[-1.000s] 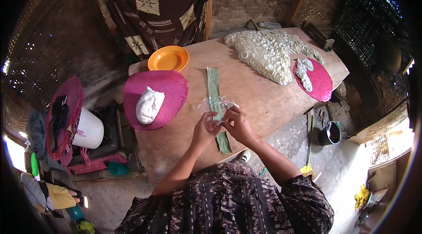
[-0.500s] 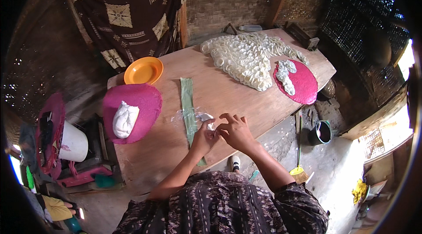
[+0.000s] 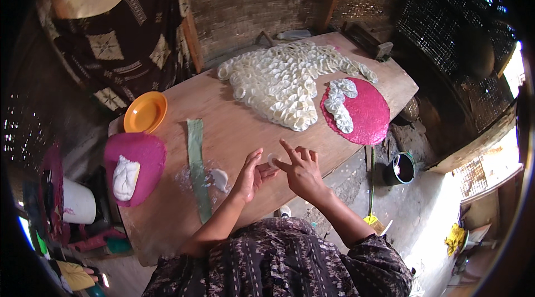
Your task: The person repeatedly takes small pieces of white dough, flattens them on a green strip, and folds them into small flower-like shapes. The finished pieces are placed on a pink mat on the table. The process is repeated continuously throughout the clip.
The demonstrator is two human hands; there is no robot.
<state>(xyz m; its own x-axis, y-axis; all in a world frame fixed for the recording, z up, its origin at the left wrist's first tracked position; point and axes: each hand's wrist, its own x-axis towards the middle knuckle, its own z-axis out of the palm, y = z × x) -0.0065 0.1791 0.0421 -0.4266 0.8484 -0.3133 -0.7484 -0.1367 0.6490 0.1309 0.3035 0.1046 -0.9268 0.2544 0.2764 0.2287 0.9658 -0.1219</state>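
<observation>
My left hand (image 3: 249, 181) is held above the near part of the table, palm turned inward and fingers stretched out. Facing it, my right hand (image 3: 304, 174) has a thin whitish round piece, dough-like, (image 3: 272, 158) at its thumb tip, beside my left fingertips; its other fingers are spread. The exact grip on the piece is partly hidden. A small white dough lump (image 3: 220, 179) lies on the table left of my hands. Beside it runs a green strip (image 3: 197, 155), with white smears around. Further left, a bigger white dough block (image 3: 126, 177) rests on a magenta mat (image 3: 149, 155).
Many frilly pale discs (image 3: 278, 88) cover the table's (image 3: 181, 110) far middle. A second magenta mat (image 3: 368, 116) at the right carries several white frilly discs (image 3: 337, 108). An orange bowl (image 3: 146, 113) sits at the left edge. On the floor stand a dark bucket (image 3: 393, 174) and a broom (image 3: 375, 223).
My view has shifted, so the table things sit further left in the picture. My left fingers have straightened from a curled pose, and my hands have moved apart slightly around the whitish piece.
</observation>
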